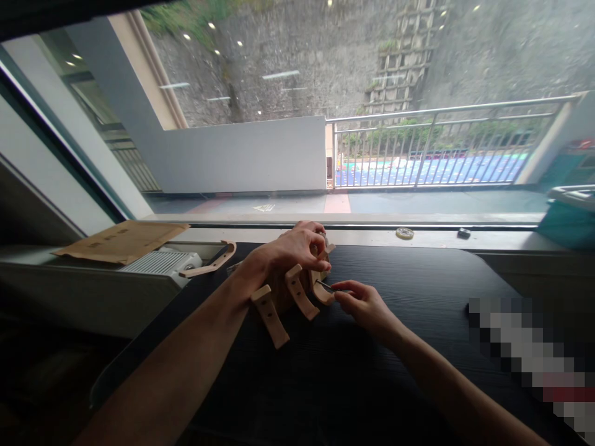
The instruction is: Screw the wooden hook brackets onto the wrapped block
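Several curved wooden hooks stick out from a wooden piece mostly hidden under my left arm. My left hand is closed around the far end of this wooden hook rack, beside a hook tip. My right hand pinches a thin metal tool, its tip at the curved hook nearest that hand. I cannot tell whether the tip sits in a hole. Two more hooks, the middle one and the near one, show dark holes and point toward me.
The rack lies on a black table by the window. A loose curved wooden piece rests at the table's left edge, near a brown paper envelope. On the sill are a tape roll and a small dark object. A teal container stands right.
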`<state>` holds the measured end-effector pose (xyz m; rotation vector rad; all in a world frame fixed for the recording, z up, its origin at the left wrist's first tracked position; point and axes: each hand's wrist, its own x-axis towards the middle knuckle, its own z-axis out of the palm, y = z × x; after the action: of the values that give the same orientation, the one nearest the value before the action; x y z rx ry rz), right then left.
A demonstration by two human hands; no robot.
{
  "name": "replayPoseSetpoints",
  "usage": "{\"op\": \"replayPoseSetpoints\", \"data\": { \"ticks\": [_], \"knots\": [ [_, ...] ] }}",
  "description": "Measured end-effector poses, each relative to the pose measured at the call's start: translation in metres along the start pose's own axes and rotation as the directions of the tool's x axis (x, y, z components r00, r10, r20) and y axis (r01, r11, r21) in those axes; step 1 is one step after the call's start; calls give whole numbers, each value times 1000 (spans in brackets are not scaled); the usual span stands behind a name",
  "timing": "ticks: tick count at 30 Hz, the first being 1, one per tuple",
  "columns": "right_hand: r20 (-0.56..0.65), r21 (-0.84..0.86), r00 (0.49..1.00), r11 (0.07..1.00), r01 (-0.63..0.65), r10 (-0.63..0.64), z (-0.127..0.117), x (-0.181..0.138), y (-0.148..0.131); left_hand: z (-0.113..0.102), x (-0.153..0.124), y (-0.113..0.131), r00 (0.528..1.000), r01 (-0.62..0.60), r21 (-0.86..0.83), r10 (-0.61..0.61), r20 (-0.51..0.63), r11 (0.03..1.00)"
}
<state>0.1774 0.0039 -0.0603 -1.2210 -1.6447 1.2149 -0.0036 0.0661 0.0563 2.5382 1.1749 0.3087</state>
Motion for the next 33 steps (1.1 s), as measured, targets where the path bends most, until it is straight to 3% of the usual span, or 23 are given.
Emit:
{"op": "replayPoseSetpoints", "data": {
  "ticks": [3, 6, 9, 11, 13, 16, 19, 21, 23, 26, 29, 31, 33],
  "knots": [
    [-95, -299, 981, 945, 134, -169, 3, -5, -3, 1, -1, -1, 1000, -2, -3, 2, -9, 1000],
    [-45, -671, 927, 698, 248, -372, 7, -12, -9, 2, -1, -3, 1000, 11, -17, -11, -17, 1000],
    [44, -811, 918, 522, 263, -395, 10, -16, -13, 2, -1, -3, 1000, 10, -7, -11, -16, 1000],
    [41, -801, 921, 538, 262, -386, 11, -16, -13, 1, -1, -2, 1000, 17, -4, -17, -6, 1000],
    [-4, -700, 927, 663, 265, -375, 10, -13, -11, 0, -1, 0, 1000, 18, -8, -18, 5, 1000],
    [-69, -353, 969, 915, 197, -235, 8, -5, -5, -2, -2, 2, 1000, -2, -5, 2, 5, 1000],
    [-20, -80, 998, 995, 54, -56, 6, 2, 0, -1, -2, 2, 1000, 1, -5, -2, -6, 1000],
    [-32, -101, 998, 994, 49, -53, 6, 2, 0, 0, -1, -1, 1000, 2, -17, -3, -15, 1000],
    [-83, -273, 985, 954, 124, -151, 7, -2, -3, 2, 0, -4, 1000, -7, -32, 6, -26, 999],
    [-47, -651, 939, 723, 231, -342, 10, -10, -10, 3, -1, -6, 999, -15, -49, 14, -37, 999],
    [53, -842, 921, 479, 249, -386, 12, -14, -14, 3, -3, -6, 999, -26, -46, 24, -42, 999],
    [55, -841, 922, 479, 249, -384, 13, -13, -15, 2, -3, -6, 999, -29, -45, 27, -36, 999],
    [-2, -745, 928, 619, 248, -373, 12, -9, -13, 2, -2, -6, 999, -31, -44, 29, -34, 999]
  ]
}}
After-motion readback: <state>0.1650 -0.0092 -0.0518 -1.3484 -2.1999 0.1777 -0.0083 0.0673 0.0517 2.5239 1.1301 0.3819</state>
